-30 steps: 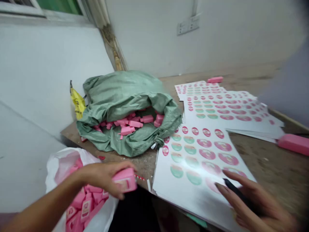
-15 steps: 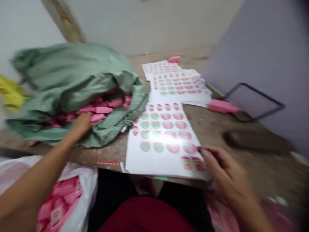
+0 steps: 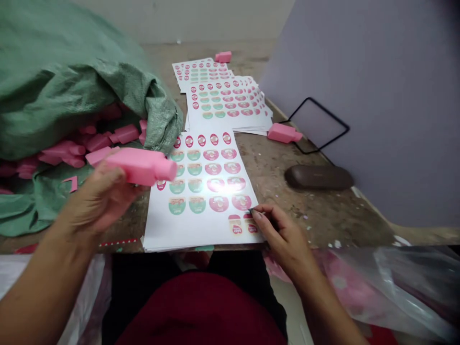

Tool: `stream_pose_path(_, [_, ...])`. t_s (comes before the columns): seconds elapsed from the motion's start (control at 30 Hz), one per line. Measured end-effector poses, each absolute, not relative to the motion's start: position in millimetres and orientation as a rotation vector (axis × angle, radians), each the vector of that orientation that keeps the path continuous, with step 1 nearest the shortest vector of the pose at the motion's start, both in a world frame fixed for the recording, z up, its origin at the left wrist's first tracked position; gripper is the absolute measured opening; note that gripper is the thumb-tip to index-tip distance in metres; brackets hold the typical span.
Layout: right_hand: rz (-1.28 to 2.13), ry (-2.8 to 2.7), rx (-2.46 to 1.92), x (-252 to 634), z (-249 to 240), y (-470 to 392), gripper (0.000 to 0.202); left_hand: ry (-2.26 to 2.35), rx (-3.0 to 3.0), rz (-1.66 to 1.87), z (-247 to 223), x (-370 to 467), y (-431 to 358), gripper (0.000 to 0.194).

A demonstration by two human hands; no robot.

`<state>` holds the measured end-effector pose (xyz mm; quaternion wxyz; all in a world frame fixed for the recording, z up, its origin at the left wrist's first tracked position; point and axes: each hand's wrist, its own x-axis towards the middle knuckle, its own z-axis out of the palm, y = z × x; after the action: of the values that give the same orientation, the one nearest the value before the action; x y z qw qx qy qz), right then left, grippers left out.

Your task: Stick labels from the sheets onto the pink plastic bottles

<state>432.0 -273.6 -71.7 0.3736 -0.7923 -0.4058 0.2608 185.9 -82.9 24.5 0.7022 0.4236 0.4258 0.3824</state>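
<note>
My left hand (image 3: 104, 196) grips a pink bottle (image 3: 140, 166) by its base, lying on its side in the air with the cap end to the right, over the left edge of a sticker sheet (image 3: 201, 230). My right hand (image 3: 276, 227) pinches a small dark-tipped thing at the lower right of that sheet, by the last stickers; what it is cannot be made out fully. The sheet carries rows of green and pink stickers. More pink bottles (image 3: 64, 153) lie in the opening of a green sack (image 3: 108, 86) at the left.
Further sticker sheets (image 3: 223, 98) lie fanned out behind. One pink bottle (image 3: 283, 133) rests beside them, another (image 3: 223, 57) at the back. A brown case (image 3: 319, 177) and a black wire frame (image 3: 345, 128) are at the right, near a grey panel (image 3: 377, 110). Plastic bags hang below the table edge.
My left hand has come out of the sack with a pink bottle and moved towards the sheet. The view has shifted; my right hand remains at the sheet's lower right corner.
</note>
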Motion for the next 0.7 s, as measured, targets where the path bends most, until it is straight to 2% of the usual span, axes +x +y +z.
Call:
stream_pose_path(0.1, [0.565, -1.207, -2.069, 428, -67, -276, 0.026, 0.852, 0.728, 0.662, 9, 221, -102, 0.034])
stream_pose_path(0.3, [0.165, -1.563, -2.111, 423, -65, -274, 0.022, 0.832, 0.499, 0.414, -19, 262, -136, 0.043])
stream_pose_path(0.7, [0.037, -1.663, -2.088, 422, -61, -269, 0.021, 0.885, 0.682, 0.377, -36, 263, -145, 0.043])
